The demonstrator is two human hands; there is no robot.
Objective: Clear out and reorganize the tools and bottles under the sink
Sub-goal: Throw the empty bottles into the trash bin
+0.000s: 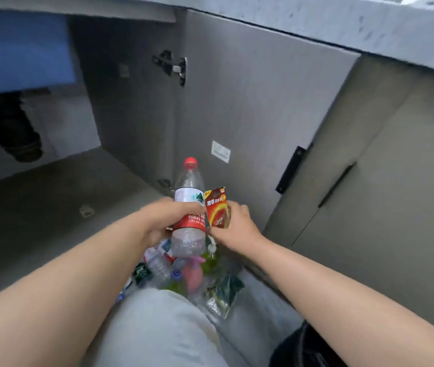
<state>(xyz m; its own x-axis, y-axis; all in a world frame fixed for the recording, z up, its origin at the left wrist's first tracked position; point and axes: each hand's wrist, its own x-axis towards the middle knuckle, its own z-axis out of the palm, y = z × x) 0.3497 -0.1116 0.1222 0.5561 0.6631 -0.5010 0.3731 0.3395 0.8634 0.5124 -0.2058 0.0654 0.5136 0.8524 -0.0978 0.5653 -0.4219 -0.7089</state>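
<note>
My left hand (167, 219) grips a clear plastic bottle (188, 210) with a red cap and a red and white label, held upright in front of the open cabinet. Right beside it, my right hand (237, 226) holds a small red and orange battery pack (217, 209) by its lower edge. Both hands hover above a pile of bottles (173, 268) on the floor: clear ones, a pink spray bottle, a green-tinted one, and dark green packets.
The open grey cabinet door (250, 107) stands just behind my hands, hinges on its left edge. The cabinet floor (38, 207) lies to the left, with a black drain pipe (17, 133) under a blue sink basin. My knee (157, 327) is at the bottom.
</note>
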